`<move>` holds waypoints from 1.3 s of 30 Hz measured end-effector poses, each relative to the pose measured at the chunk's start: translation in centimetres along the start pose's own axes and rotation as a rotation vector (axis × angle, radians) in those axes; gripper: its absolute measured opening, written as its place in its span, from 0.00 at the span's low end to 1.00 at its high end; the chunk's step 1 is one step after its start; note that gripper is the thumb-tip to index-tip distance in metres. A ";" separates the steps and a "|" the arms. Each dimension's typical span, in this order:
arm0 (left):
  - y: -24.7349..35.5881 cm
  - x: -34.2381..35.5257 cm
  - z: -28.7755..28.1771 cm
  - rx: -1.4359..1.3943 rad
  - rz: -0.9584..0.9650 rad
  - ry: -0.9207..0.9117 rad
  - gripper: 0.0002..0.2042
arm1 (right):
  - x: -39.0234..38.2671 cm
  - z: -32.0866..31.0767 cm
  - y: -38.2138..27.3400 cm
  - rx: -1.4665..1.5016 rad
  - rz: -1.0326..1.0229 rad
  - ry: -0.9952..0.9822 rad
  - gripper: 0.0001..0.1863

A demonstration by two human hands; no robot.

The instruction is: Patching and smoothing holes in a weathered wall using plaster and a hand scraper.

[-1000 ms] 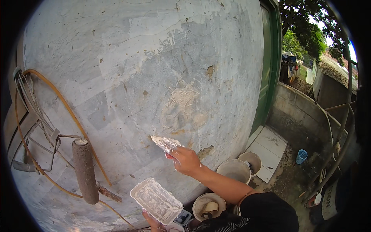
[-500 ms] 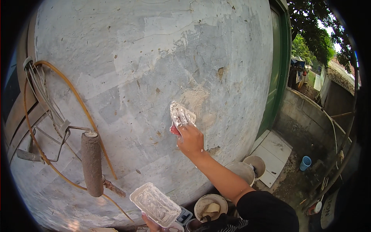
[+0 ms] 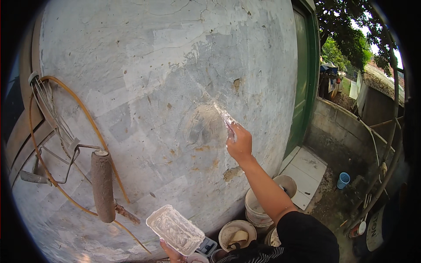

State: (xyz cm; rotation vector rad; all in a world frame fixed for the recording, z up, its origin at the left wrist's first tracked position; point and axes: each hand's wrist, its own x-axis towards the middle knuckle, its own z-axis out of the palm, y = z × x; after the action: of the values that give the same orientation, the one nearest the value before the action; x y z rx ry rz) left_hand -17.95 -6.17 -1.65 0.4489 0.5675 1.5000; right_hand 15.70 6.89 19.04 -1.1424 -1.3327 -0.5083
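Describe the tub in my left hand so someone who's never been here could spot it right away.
Start at the big grey-white wall and look to its lower edge, right of the brown paint roller. There your left hand holds a tilted, rectangular tub, smeared inside with pale paste. Its rectangular shape sets it apart from the round buckets to its right.

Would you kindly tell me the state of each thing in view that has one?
Right hand: closed around the putty knife.
Putty knife: smeared with pale paste, tip at the wall's rough patch.
Left hand: holding the tray, partly hidden beneath it.
Tray: tilted, coated inside with pale paste.
Wall: cracked, chipped and patchy.
Roller: hanging, its sleeve caked grey-brown.
Green door: looks shut.
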 end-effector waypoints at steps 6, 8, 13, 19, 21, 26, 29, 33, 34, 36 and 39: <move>0.6 -1.1 -2.8 0.148 0.031 0.118 0.28 | 0.4 5.4 -2.3 -0.118 0.080 -0.061 0.19; 0.0 -0.7 -4.0 0.172 0.121 0.014 0.27 | -3.0 7.2 -4.4 -0.132 -0.002 -0.184 0.20; 0.3 -1.0 -2.6 0.139 -0.011 0.032 0.33 | -10.5 7.2 -5.3 -0.098 -0.187 -0.340 0.23; 0.6 -2.0 -1.0 0.009 0.034 0.013 0.37 | -12.4 2.8 -4.2 0.091 0.174 -0.811 0.18; 0.9 -2.4 -0.6 0.024 0.038 -0.030 0.37 | -12.7 1.7 -3.4 0.134 0.331 -0.821 0.16; 2.4 -3.9 1.7 0.036 0.169 -0.188 0.41 | -12.2 -0.3 -4.8 1.068 0.839 -0.402 0.12; 2.4 -4.2 1.5 0.035 0.239 -0.285 0.44 | -10.9 -2.4 -7.8 1.283 0.929 -0.321 0.11; 3.1 -4.9 3.2 0.073 0.229 -0.197 0.50 | -10.7 -3.9 -10.8 1.391 0.947 -0.276 0.13; 3.2 -4.9 3.4 0.064 0.224 -0.203 0.49 | -10.9 -4.0 -11.5 1.367 0.904 -0.293 0.15; 2.9 -5.1 3.0 0.056 0.222 -0.192 0.49 | -11.6 -3.9 -12.1 1.356 0.828 -0.317 0.17; 2.6 -5.5 2.4 -0.076 0.217 -0.207 0.49 | -13.0 -3.6 -13.1 1.291 0.808 -0.353 0.17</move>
State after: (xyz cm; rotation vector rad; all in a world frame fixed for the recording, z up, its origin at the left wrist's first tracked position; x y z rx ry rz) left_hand -18.45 -11.36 2.19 0.6132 0.3046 1.6517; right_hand 3.34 -5.57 12.21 -0.5355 -1.0096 1.0665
